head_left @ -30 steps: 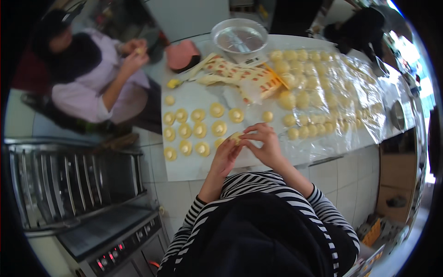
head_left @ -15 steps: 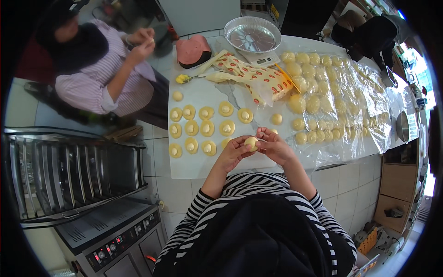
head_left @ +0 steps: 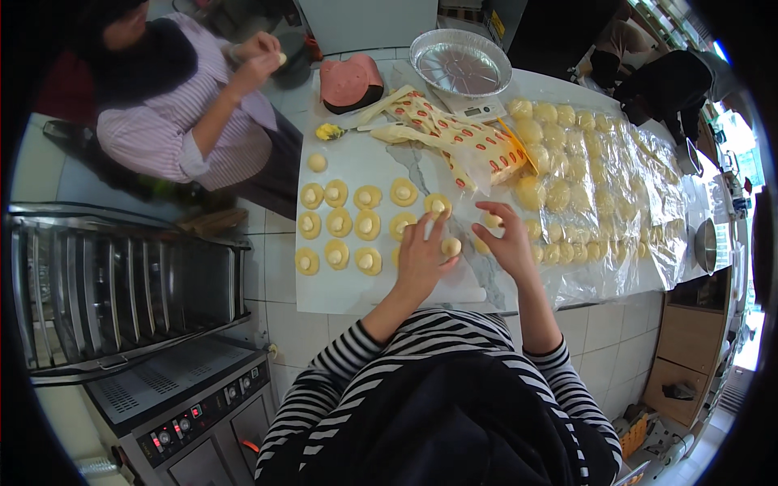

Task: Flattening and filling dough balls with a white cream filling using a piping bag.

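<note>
My left hand (head_left: 417, 263) is spread over the near part of the table, its fingertips reaching the edge of a flat dough round (head_left: 438, 202) topped with a pale filling. Against its thumb sits a smooth, pale yellow dough ball (head_left: 451, 245); whether the thumb presses on it is hard to tell. Fingers apart and curved, my right hand (head_left: 515, 247) hovers beside two more dough balls, one (head_left: 491, 219) behind its fingers and another (head_left: 481, 244) by its thumb. Several topped dough rounds (head_left: 339, 220) lie in rows to the left, some partly hidden by my left hand.
Rows of dough balls under clear plastic sheeting (head_left: 604, 194) cover the table's right side. A patterned bag (head_left: 458, 134), a foil pan (head_left: 460, 65) on a scale (head_left: 478, 108) and a pink-and-black cap (head_left: 350, 83) stand farther back. A co-worker (head_left: 203, 105) works at far left.
My hands have moved apart from the dough ball they held together. The left has stretched forward over the rounds, with the ball now by its thumb; the right has shifted right and opened.
</note>
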Demonstrator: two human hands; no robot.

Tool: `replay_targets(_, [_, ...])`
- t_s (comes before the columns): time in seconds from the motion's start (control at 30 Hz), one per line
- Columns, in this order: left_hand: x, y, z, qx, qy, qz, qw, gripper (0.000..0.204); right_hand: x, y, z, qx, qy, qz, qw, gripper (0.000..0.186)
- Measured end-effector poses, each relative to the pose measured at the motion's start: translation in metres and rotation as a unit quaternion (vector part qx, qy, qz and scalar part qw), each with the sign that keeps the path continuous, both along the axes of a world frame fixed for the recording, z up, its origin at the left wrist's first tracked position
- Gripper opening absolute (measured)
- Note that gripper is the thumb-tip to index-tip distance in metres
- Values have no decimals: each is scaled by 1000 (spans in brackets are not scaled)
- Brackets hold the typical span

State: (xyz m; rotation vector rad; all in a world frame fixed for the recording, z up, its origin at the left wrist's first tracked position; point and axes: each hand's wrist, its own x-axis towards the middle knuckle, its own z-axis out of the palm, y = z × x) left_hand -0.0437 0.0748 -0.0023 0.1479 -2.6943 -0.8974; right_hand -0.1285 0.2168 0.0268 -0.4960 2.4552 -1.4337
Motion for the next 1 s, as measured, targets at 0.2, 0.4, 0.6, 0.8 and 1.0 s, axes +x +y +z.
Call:
replay_targets(0.2, [33,-52,17,18,78,140,987,62,-33,-62,-11,184,315,218,905,58])
replay_targets(0.4, [73,-81,3,55,68,254,963,53,-57,-84,-40,401,240,343,815,47])
replay_targets(0.6, [90,-82,-6,100,48,337,935,50,-57,-78,-32,319,323,322,831,26])
replay_targets(0.8, [71,-76,4,75,82,317,942,53,-62,-69,-31,264,262,361,855,28])
replay_targets(1.0, [49,-55,24,372,47,114,920,61,-19,-56,21,-4,-45,301,953,30])
